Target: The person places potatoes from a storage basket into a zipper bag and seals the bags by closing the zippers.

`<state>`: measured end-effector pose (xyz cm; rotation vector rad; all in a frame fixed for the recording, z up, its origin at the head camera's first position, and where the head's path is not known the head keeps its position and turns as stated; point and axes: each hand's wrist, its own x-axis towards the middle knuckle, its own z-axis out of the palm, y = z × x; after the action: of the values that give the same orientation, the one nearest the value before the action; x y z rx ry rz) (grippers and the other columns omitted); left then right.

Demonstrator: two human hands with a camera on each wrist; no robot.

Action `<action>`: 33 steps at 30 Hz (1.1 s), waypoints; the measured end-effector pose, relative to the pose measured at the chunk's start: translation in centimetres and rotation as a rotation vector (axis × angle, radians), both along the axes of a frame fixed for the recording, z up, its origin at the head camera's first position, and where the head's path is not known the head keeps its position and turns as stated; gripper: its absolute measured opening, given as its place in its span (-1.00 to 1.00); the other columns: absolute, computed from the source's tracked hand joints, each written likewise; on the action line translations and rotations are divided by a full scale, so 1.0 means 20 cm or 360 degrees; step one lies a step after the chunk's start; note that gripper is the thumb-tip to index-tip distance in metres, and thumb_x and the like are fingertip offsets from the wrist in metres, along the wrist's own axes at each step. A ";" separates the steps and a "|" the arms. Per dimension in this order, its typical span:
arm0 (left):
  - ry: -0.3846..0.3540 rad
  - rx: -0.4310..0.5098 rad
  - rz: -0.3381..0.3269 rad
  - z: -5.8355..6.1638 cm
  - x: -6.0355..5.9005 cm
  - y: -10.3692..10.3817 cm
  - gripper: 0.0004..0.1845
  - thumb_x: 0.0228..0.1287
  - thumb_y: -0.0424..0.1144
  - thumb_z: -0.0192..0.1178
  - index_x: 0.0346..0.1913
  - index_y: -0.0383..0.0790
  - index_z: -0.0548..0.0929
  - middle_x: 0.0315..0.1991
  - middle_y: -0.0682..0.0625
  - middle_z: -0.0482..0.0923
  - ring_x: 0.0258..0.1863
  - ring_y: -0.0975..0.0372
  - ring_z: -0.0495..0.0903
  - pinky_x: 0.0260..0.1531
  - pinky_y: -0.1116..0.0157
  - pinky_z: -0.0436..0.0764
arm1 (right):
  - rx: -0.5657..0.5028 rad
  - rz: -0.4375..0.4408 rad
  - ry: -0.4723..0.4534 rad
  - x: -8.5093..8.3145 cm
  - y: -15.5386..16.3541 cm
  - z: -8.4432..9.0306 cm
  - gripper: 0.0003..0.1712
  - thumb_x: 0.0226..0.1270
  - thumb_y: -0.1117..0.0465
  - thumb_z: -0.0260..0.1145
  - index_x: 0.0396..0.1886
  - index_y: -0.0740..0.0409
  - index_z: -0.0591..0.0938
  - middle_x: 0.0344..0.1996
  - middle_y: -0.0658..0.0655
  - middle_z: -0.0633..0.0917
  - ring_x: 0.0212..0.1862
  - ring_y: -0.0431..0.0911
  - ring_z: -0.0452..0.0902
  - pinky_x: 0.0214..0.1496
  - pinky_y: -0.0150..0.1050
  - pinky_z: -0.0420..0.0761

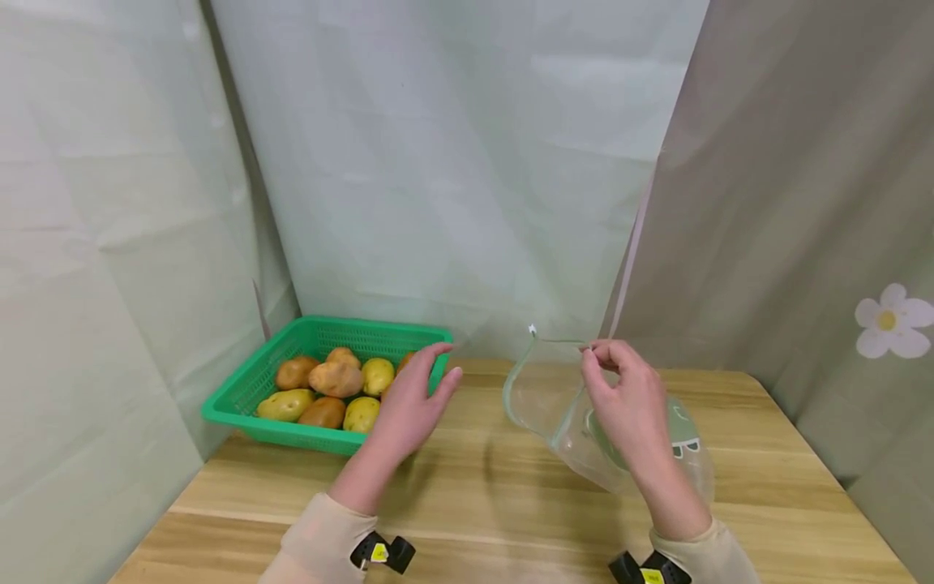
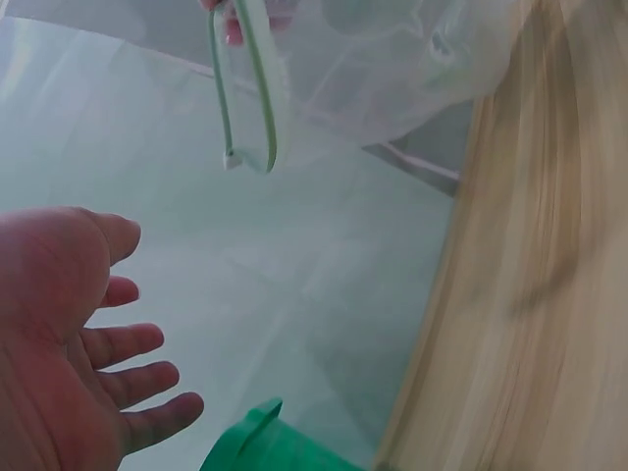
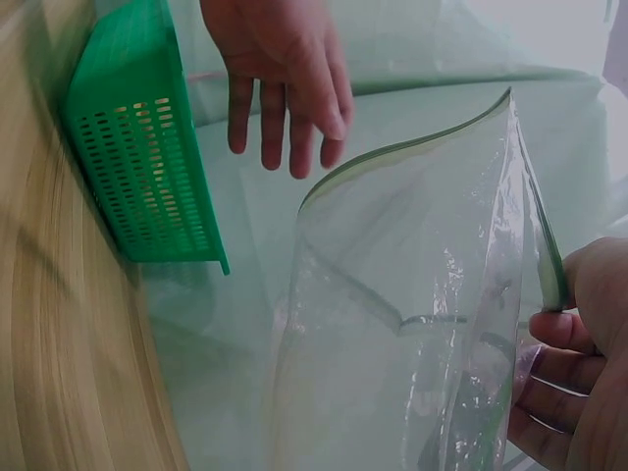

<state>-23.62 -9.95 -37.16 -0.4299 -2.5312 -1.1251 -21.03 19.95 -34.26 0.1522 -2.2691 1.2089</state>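
A clear zip bag [image 1: 554,405] with a green rim stands open-mouthed on the wooden table [image 1: 474,503]. My right hand [image 1: 620,393] pinches the bag's rim at its near right side, and the bag [image 3: 432,324] fills the right wrist view with my right fingers [image 3: 564,353] at its edge. My left hand [image 1: 416,401] hovers open, fingers spread, between the bag and a green basket [image 1: 241,397]. The basket holds several potatoes [image 1: 336,377], brown and yellow. In the left wrist view the open left palm [image 2: 69,334] faces the bag's green rim [image 2: 250,88].
Pale curtain sheets close in the table on the left, back and right. The basket [image 3: 147,157] sits at the table's back left corner. A flower print [image 1: 890,320] marks the right curtain. Bare wood lies in front of both hands.
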 end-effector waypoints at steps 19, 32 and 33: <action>0.0086 -0.0208 0.0124 -0.01 -0.09 -0.21 -0.43 0.72 -0.09 0.24 0.56 -0.33 0.48 0.52 -0.29 0.48 0.54 -0.21 0.42 0.49 -0.24 0.43 | 0.0004 0.0003 -0.0016 0.00 -0.01 -0.01 -0.78 0.67 0.17 0.31 -0.27 0.12 0.69 0.15 0.16 0.80 0.17 0.16 0.72 0.26 0.22 0.69; 0.0060 -0.0365 0.0142 -0.04 -0.13 -0.32 -0.39 0.67 -0.12 0.30 0.57 -0.38 0.46 0.55 -0.36 0.42 0.54 -0.27 0.39 0.48 -0.29 0.41 | -0.0010 0.0008 -0.0018 0.01 -0.01 -0.02 -0.76 0.67 0.17 0.30 -0.30 0.12 0.68 0.13 0.16 0.81 0.16 0.14 0.73 0.28 0.20 0.67; 0.0065 -0.0376 0.0137 -0.04 -0.13 -0.33 -0.39 0.67 -0.12 0.31 0.57 -0.38 0.46 0.55 -0.37 0.42 0.54 -0.28 0.39 0.48 -0.29 0.41 | -0.0007 0.0005 -0.0013 0.01 -0.01 -0.02 -0.76 0.67 0.18 0.30 -0.30 0.12 0.69 0.13 0.15 0.81 0.15 0.13 0.73 0.27 0.20 0.68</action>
<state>-26.21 -16.47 -38.04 -0.3939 -2.6288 -0.7813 -20.84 19.72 -34.69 0.1489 -2.2737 1.2183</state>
